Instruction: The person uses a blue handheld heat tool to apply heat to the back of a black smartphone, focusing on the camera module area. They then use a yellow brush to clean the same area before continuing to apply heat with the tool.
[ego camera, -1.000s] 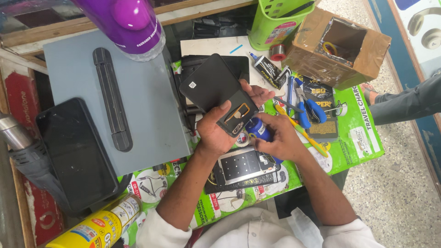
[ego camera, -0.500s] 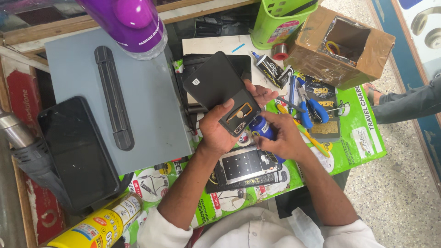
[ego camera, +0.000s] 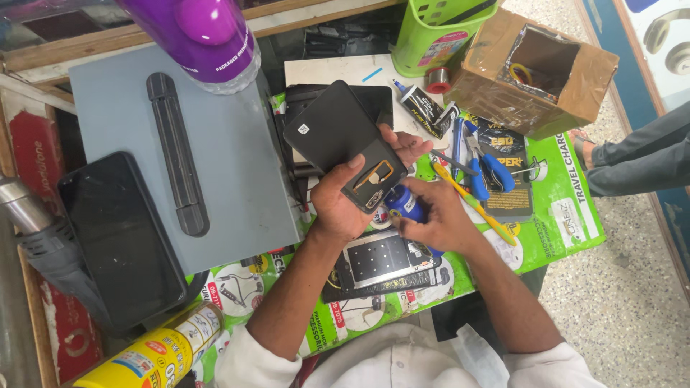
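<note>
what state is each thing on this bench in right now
phone back cover: black, off its phone, tilted, held in left hand
blue tool: gripped in right hand
opened phone: flat, insides showing
cardboard box: open-topped
purple-capped bottle: capped
black tablet: screen dark

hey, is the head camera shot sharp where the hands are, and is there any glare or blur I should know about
Head view: even, soft light; the left hand and its black phone back cover are sharp, the right hand too. The purple bottle shows a bright highlight and looks stretched at the frame edge.
</note>
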